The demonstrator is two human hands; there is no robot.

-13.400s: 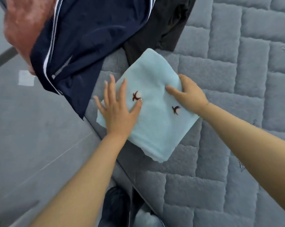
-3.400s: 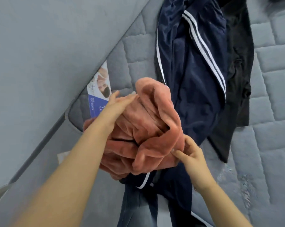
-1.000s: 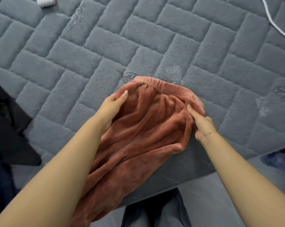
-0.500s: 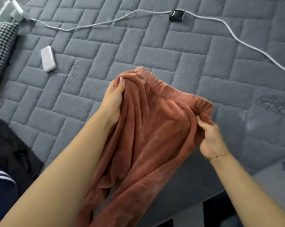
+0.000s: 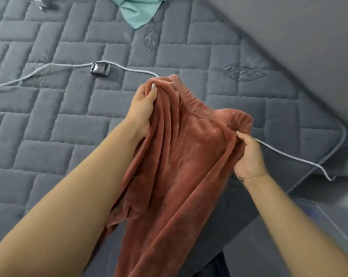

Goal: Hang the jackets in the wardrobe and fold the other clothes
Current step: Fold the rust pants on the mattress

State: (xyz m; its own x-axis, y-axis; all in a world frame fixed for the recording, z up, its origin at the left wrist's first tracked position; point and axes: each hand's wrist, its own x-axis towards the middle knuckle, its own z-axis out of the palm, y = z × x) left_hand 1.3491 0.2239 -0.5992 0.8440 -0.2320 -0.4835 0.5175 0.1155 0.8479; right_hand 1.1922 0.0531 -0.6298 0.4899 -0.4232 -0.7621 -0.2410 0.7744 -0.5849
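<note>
Grey quilted mattress fills the view, with a white cable and a folded teal cloth lying on it. Both hands hold up rust-pink fleece trousers by the waistband: left hand and right hand each grip a corner with curled fingers.

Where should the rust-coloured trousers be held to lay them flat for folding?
At the ribbed waistband, one grip at each end, coming from the near side. The left hand and right hand already pinch it there. The band is the firmest edge, and the legs hang off the mattress toward the person, so pulling it taut should spread the trousers out.
</note>
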